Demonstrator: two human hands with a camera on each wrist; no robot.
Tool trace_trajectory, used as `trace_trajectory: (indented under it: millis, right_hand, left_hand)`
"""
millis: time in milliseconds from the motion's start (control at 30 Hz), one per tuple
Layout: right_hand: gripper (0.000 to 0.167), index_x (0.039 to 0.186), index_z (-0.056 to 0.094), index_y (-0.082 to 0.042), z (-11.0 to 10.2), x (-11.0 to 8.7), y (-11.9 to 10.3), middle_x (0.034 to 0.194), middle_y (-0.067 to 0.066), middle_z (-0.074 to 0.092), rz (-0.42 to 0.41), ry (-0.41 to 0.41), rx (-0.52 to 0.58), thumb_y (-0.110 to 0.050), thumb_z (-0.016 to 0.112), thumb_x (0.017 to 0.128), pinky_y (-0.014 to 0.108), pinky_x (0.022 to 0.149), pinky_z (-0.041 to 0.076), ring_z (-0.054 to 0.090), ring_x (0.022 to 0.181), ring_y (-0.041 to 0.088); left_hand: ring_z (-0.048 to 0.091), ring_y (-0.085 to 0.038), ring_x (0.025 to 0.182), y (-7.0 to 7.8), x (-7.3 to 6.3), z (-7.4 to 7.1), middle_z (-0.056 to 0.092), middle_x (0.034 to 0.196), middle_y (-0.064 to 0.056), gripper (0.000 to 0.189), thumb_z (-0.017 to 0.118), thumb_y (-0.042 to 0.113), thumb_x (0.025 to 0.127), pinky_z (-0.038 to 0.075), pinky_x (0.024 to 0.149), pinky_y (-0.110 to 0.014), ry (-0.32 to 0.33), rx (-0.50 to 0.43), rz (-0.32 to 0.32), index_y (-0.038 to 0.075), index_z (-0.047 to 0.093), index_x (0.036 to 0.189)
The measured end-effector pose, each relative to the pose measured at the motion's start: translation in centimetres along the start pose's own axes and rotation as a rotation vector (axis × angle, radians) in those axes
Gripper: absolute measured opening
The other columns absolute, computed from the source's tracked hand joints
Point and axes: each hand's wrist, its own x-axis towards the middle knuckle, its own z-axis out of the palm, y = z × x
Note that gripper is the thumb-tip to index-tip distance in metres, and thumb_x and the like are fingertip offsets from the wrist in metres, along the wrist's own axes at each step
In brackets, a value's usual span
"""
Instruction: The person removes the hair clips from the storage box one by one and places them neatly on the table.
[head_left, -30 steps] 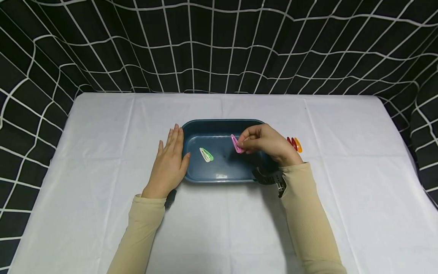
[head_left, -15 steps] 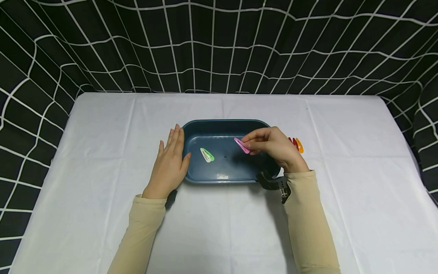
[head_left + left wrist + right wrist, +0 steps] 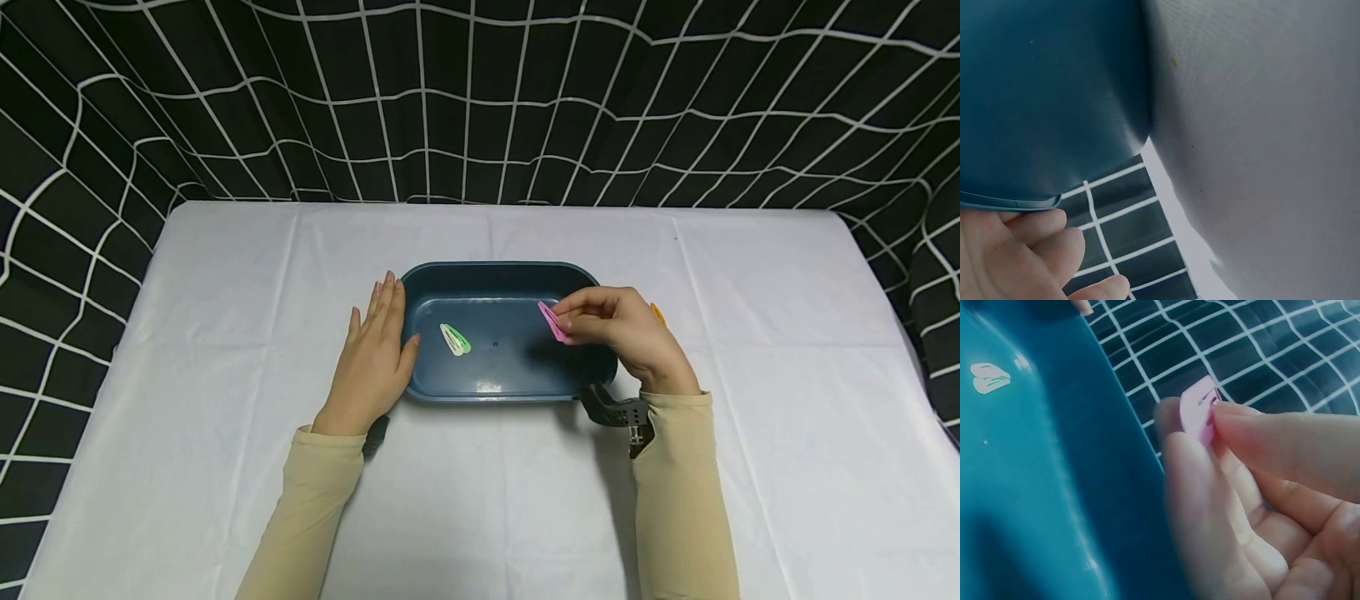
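Observation:
My right hand pinches a pink snap hair clip between thumb and fingers, above the right part of a dark blue tray. The right wrist view shows the pink clip at the fingertips. Flat on the tray's floor, left of its middle, lie a white hair clip and a green hair clip side by side, partly overlapping. My left hand rests with straight fingers against the tray's left end; the left wrist view has its fingers at the tray's rim.
An orange hair clip peeks out on the table behind my right hand, mostly hidden. A white cloth covers the table. Black fabric with a white grid rises behind the far edge and at both sides.
My right hand has moved right with the pink clip, away from the white and green clips. It now covers the red clips seen earlier beside the orange one. The left hand stays put.

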Motion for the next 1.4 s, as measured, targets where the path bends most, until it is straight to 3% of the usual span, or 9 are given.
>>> trace_trajectory:
  millis: [133, 267, 833, 1400]
  right_hand:
    - [0.011, 0.094, 0.067, 0.004, -0.4, -0.4, 0.2, 0.079, 0.005, 0.069, -0.006, 0.011, 0.037, 0.008, 0.061, 0.085, 0.029, 0.071, 0.055, 0.067, 0.071, 0.013]
    - [0.016, 0.089, 0.07, -0.003, -0.8, -0.7, 0.4, 0.078, 0.006, 0.069, -0.015, 0.033, 0.103, 0.009, 0.061, 0.084, 0.028, 0.069, 0.054, 0.068, 0.07, 0.013]
    - [0.019, 0.083, 0.072, -0.003, -2.2, -1.3, 0.9, 0.078, 0.006, 0.07, -0.1, 0.106, 0.158, 0.012, 0.06, 0.084, 0.028, 0.066, 0.055, 0.067, 0.07, 0.015]
    - [0.018, 0.08, 0.071, 0.0, -4.7, -2.2, 1.5, 0.077, 0.008, 0.07, -0.111, 0.206, 0.336, 0.012, 0.059, 0.086, 0.025, 0.064, 0.055, 0.068, 0.067, 0.014]
  left_hand:
    - [0.014, -0.03, 0.142, 0.0, 0.0, 0.0, 0.014, 0.155, -0.017, 0.063, 0.051, 0.018, 0.095, 0.015, 0.108, -0.059, -0.004, -0.002, -0.005, -0.008, 0.023, 0.145]
    - [0.014, -0.03, 0.142, 0.1, 0.0, 0.1, 0.014, 0.155, -0.017, 0.063, 0.051, 0.019, 0.095, 0.015, 0.108, -0.059, -0.008, -0.004, -0.005, -0.008, 0.023, 0.145]
    - [0.014, -0.031, 0.142, 0.1, 0.0, 0.0, 0.013, 0.155, -0.017, 0.063, 0.05, 0.02, 0.096, 0.015, 0.108, -0.059, -0.014, 0.0, 0.003, -0.008, 0.022, 0.146]
    - [0.014, -0.031, 0.142, -0.1, -0.1, -0.1, 0.013, 0.155, -0.018, 0.064, 0.051, 0.019, 0.095, 0.013, 0.108, -0.06, -0.008, 0.0, 0.01, -0.008, 0.023, 0.145]
